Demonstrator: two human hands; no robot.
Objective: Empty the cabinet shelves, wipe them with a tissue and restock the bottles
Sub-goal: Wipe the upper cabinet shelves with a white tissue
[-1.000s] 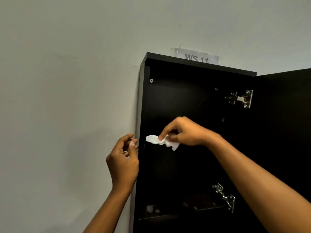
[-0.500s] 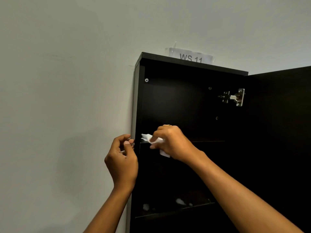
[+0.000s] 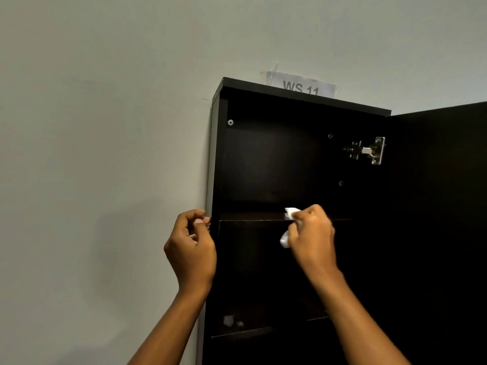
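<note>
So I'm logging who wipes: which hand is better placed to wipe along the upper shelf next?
Right. The right hand holds the tissue at the front edge of the shelf; the left hand is by the outer side of the cabinet.

Dim flat light; cabinet [image 3: 263, 167] interior lost in near-black shadow.
</note>
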